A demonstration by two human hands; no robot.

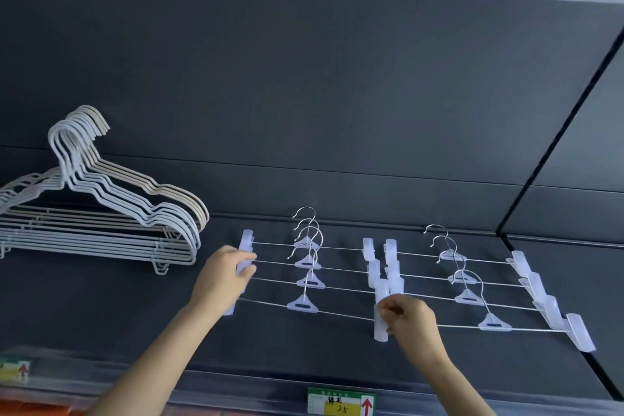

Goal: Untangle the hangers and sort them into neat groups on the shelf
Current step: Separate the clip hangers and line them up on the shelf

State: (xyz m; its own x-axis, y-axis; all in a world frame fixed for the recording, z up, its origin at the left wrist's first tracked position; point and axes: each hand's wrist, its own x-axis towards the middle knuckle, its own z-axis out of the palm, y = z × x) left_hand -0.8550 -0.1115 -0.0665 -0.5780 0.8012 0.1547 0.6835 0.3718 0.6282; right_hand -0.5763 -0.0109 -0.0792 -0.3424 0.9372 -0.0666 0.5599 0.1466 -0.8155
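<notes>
L hand + R hand round clip hangers on shelf

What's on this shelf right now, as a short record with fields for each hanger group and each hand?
Surface: dark shelf
Far left: plain hangers, white and beige, stacked
Middle: left clip-hanger group, four, laid one behind another
Right: right clip-hanger group, four, laid the same way
Left hand: grips left-end clips of the left clip-hanger group
Right hand: pinches the right-end clip of that group's front hanger
Front edge: price label
</notes>
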